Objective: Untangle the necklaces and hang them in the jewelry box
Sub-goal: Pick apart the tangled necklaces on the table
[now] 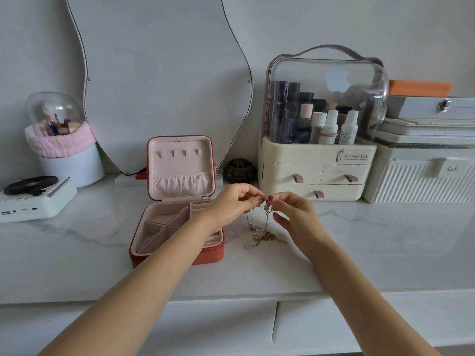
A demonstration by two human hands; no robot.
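A red jewelry box (177, 255) stands open on the white marble counter, its pink lid upright with a row of small hooks (178, 153) and a gathered pocket. Just right of the box, my left hand (235, 201) and my right hand (290, 214) meet above the counter. Both pinch the top of a tangle of thin chains (264, 231) between thumb and forefinger. The chains hang down from my fingers, and their lower part lies bunched on the counter with small pendants in it.
A cream cosmetics organiser (316, 160) with a clear dome stands behind my hands. White cases (421, 170) are stacked at the right. A wavy mirror (159, 80) leans on the wall. A small record-player speaker (33, 199) and a brush holder (61, 140) sit at the left.
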